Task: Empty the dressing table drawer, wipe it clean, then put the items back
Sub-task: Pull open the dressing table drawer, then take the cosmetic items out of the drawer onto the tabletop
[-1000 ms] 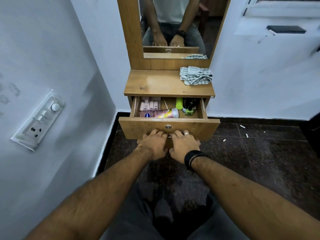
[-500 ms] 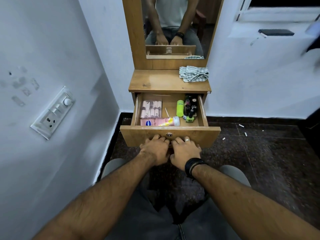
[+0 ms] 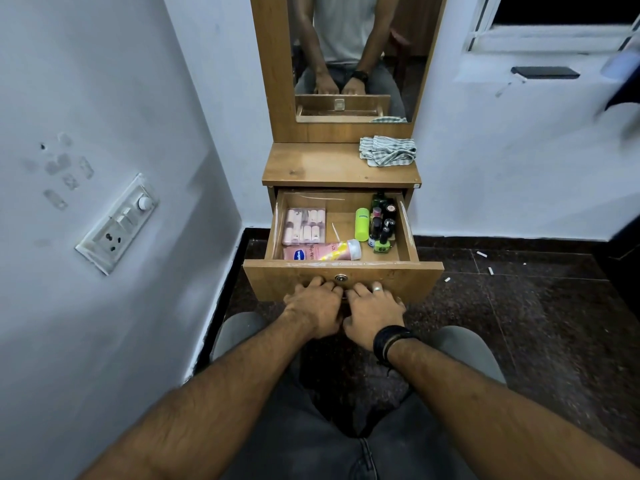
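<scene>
Currently both hands on the drawer front, low edge, 6 o'clock of the lock. My left hand and my right hand sit side by side, fingers curled under the front panel's bottom lip, clamped on it. Drawer is pulled out; pink tube, green bottle, nail polishes inside. Cloth on top at 1 o'clock.

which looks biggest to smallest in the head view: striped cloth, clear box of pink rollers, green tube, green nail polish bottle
1. striped cloth
2. clear box of pink rollers, close to the cloth, which lies farther off
3. green tube
4. green nail polish bottle
</scene>
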Demonstrator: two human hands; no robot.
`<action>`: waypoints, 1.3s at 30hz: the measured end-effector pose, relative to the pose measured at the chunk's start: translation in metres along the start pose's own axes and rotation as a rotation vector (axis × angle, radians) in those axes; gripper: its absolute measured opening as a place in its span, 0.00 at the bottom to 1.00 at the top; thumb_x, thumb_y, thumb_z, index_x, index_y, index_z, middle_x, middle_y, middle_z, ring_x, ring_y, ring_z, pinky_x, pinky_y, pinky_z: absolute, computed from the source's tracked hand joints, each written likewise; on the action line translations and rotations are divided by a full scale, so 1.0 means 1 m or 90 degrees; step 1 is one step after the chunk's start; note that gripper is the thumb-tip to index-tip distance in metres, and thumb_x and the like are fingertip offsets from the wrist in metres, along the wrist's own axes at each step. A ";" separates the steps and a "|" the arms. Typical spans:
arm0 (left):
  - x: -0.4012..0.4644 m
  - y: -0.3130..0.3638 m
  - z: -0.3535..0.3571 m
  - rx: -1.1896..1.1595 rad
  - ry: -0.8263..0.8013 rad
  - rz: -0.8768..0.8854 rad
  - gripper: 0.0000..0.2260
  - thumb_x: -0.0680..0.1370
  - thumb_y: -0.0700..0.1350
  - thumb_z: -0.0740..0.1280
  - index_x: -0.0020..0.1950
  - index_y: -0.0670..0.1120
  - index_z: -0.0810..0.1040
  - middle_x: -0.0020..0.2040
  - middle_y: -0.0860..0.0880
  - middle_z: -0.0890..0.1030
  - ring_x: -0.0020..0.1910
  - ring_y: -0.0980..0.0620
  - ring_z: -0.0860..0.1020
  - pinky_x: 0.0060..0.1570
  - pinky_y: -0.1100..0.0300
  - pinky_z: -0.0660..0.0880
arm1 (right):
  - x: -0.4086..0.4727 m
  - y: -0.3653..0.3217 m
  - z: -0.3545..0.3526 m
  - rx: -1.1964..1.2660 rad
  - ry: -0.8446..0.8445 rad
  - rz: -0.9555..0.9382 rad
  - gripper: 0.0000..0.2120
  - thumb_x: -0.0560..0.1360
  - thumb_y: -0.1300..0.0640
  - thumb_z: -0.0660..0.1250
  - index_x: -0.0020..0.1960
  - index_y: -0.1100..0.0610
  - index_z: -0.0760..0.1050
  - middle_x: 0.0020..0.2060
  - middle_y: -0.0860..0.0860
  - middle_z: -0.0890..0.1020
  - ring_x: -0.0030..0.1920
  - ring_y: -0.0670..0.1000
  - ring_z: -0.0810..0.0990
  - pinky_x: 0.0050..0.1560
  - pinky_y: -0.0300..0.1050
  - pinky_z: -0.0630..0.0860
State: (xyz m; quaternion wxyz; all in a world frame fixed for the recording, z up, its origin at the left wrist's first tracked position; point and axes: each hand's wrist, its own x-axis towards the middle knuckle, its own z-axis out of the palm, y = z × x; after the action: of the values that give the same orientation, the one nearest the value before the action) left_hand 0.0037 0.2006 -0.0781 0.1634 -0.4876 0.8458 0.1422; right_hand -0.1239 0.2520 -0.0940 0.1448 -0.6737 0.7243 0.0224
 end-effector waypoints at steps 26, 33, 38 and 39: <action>-0.033 -0.008 -0.029 -0.010 0.056 0.029 0.18 0.78 0.56 0.64 0.66 0.50 0.73 0.64 0.48 0.76 0.63 0.45 0.74 0.61 0.40 0.75 | -0.018 -0.009 -0.027 0.152 0.017 -0.043 0.22 0.72 0.50 0.61 0.65 0.52 0.74 0.60 0.52 0.76 0.62 0.58 0.75 0.62 0.54 0.75; -0.023 -0.032 -0.096 -0.047 0.179 0.004 0.15 0.80 0.57 0.61 0.59 0.51 0.79 0.57 0.47 0.82 0.54 0.44 0.80 0.50 0.53 0.78 | 0.012 -0.023 -0.090 0.326 0.106 -0.056 0.11 0.74 0.57 0.65 0.55 0.53 0.80 0.49 0.50 0.83 0.50 0.53 0.80 0.53 0.46 0.77; 0.021 -0.047 -0.108 -0.106 0.194 -0.045 0.15 0.82 0.56 0.59 0.57 0.49 0.79 0.56 0.45 0.82 0.51 0.44 0.79 0.50 0.50 0.78 | 0.073 -0.029 -0.104 0.380 0.062 -0.002 0.06 0.72 0.60 0.63 0.42 0.54 0.79 0.41 0.53 0.84 0.47 0.56 0.81 0.50 0.48 0.79; 0.031 -0.051 -0.107 -0.118 0.190 -0.057 0.15 0.82 0.56 0.58 0.56 0.49 0.79 0.55 0.45 0.82 0.50 0.44 0.79 0.50 0.49 0.79 | 0.085 -0.030 -0.105 0.374 0.055 0.008 0.07 0.71 0.60 0.63 0.41 0.54 0.79 0.40 0.53 0.83 0.47 0.56 0.81 0.49 0.47 0.79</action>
State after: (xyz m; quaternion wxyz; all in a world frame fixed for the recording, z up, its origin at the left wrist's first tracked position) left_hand 0.0184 0.1091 0.0018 -0.0032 -0.5534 0.8214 0.1384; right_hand -0.1175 0.1430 -0.0093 0.3028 -0.5986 0.7095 -0.2158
